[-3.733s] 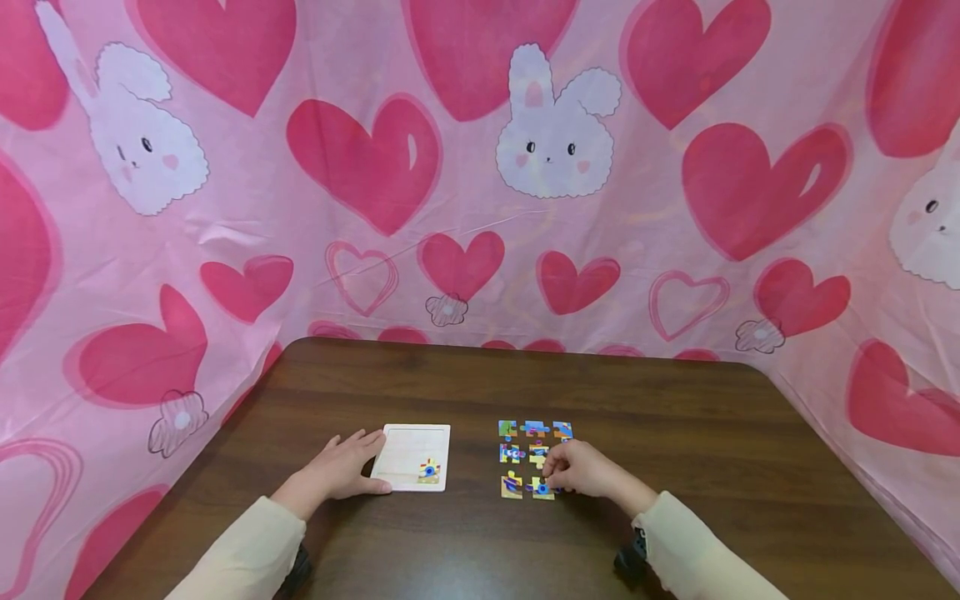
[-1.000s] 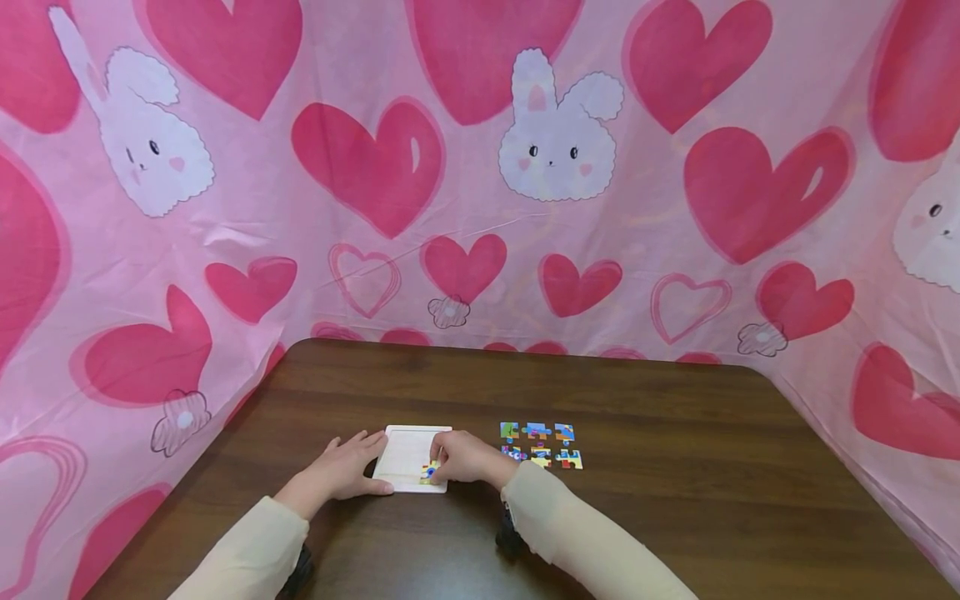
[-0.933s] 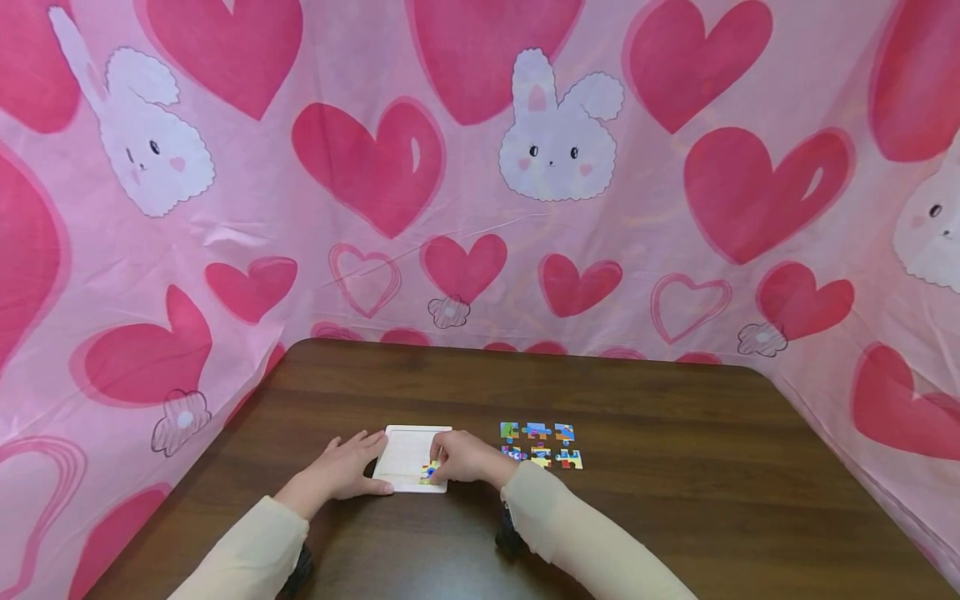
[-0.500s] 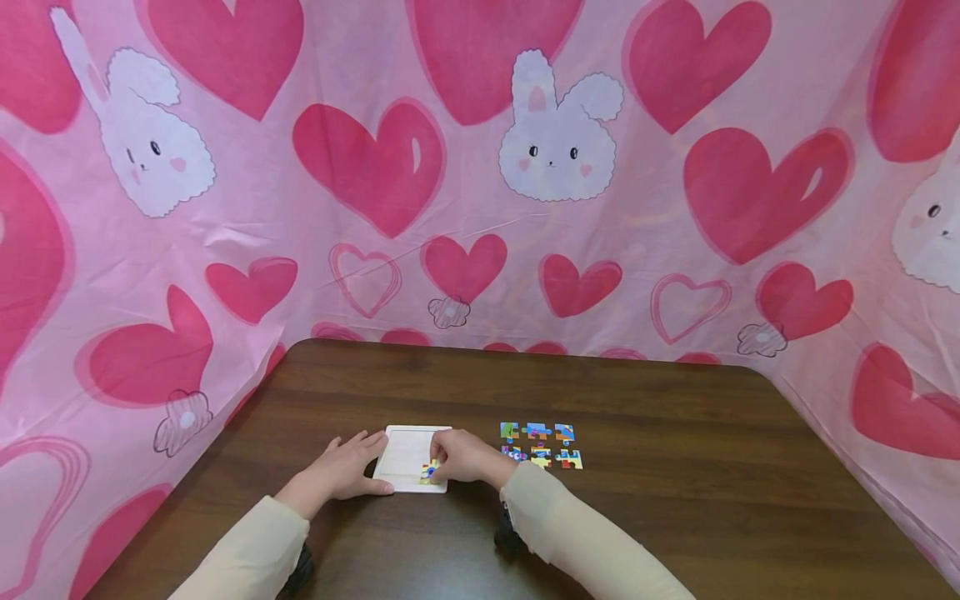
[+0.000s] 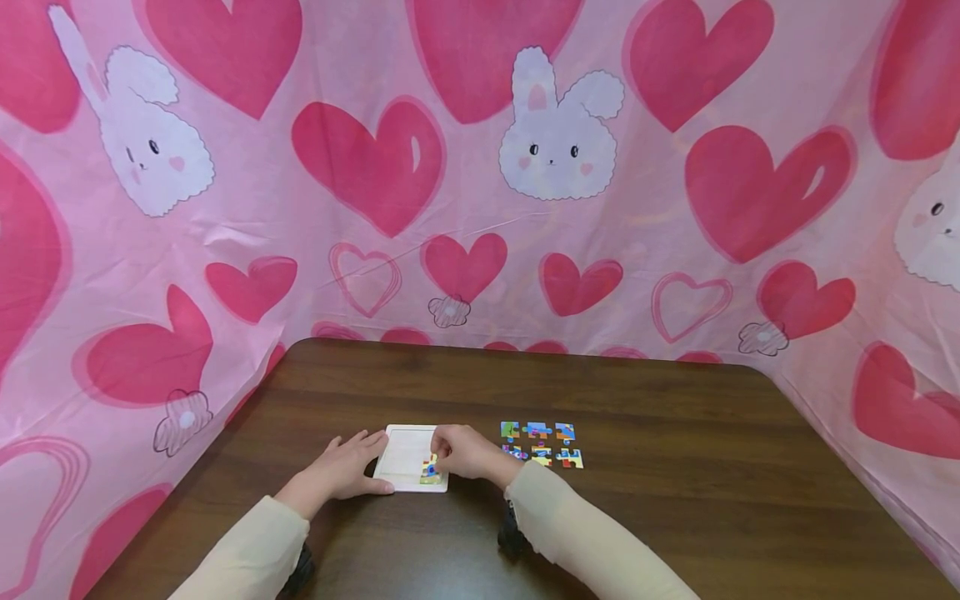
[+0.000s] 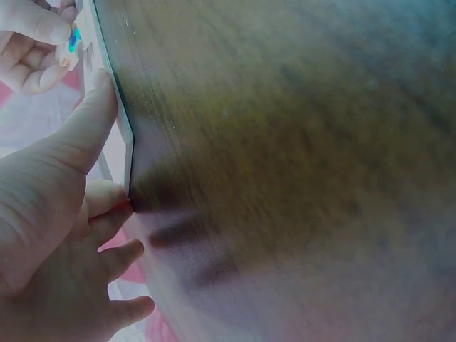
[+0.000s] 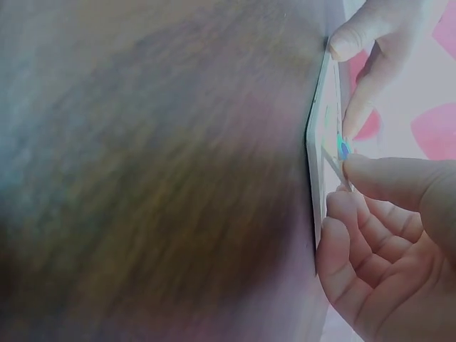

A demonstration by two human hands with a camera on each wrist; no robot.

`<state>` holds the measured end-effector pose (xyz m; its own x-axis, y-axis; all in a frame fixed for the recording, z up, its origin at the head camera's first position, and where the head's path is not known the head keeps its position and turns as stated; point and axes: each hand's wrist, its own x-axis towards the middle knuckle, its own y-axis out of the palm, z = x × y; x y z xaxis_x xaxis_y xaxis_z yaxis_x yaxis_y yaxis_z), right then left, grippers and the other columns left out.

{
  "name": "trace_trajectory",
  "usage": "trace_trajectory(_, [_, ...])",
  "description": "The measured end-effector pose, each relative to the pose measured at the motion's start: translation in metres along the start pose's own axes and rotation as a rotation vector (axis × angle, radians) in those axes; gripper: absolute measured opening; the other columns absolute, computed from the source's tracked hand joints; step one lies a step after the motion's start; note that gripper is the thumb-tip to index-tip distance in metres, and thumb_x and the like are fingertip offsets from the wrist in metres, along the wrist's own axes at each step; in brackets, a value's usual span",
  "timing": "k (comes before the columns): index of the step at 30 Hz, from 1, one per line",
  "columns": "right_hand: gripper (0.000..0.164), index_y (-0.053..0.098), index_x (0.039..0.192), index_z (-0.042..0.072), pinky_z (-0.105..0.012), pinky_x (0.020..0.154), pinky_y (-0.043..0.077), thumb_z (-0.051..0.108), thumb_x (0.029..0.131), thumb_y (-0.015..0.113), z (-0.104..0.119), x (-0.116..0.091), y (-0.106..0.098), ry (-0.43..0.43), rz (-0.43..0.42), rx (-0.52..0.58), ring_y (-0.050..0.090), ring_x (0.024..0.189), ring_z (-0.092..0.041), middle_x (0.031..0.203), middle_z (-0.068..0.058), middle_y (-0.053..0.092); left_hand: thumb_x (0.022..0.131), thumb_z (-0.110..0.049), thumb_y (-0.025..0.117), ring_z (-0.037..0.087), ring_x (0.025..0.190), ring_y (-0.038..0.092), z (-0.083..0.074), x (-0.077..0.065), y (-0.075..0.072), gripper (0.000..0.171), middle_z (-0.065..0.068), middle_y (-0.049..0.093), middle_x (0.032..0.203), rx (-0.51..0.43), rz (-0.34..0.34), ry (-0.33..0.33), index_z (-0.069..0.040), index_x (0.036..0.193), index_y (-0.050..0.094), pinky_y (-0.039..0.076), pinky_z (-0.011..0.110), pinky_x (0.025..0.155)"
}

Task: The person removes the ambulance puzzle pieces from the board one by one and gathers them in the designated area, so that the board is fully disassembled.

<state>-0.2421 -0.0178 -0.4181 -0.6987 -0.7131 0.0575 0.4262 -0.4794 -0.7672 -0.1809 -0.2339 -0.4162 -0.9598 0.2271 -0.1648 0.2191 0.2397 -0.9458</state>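
A white square puzzle tray lies on the table. My left hand rests at its left edge, fingers spread and fairly straight, the thumb along the near side. My right hand is over the tray's right side and pinches a puzzle piece between thumb and fingers. In the right wrist view that piece is tilted, its edge above the tray. Another yellow and green puzzle piece shows in the near right corner, partly overlapped by the held one. How the two meet is too small to tell.
To the right, two rows of loose puzzle pieces lie on the brown wooden table. My right forearm covers the spot just in front of them. A pink heart-and-rabbit cloth hangs behind the table.
Since the oldest frame, my right hand has moved left from the loose pieces to the tray, carrying a piece. In the last half second it rises slightly. My left hand stays in place.
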Motion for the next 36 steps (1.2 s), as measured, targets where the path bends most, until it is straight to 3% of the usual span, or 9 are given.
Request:
trace_trajectory(20, [0.016,0.061,0.084,0.013,-0.022,0.052,0.041,0.003,0.077,0.071,-0.003,-0.005,-0.004,0.049,0.025,0.096,0.048,0.054,-0.01,0.062,0.003,0.053,0.072,-0.053,0.07,0.041,0.129,0.027,-0.001,0.0,0.0,0.087,0.017,0.039,0.14,-0.003,-0.004,-0.003,0.0,0.135,0.043,0.015,0.064,0.099])
trace_trajectory(36, [0.012,0.061,0.087,0.01,-0.024,0.047,0.044,0.004,0.081,0.069,-0.006,-0.02,-0.028,0.032,-0.007,0.203,0.049,0.051,-0.012,0.063,-0.001,0.052,0.072,-0.051,0.071,0.041,0.13,0.027,-0.002,-0.003,-0.001,0.087,0.017,0.038,0.14,-0.009,-0.003,0.002,0.001,0.136,0.042,0.015,0.063,0.099])
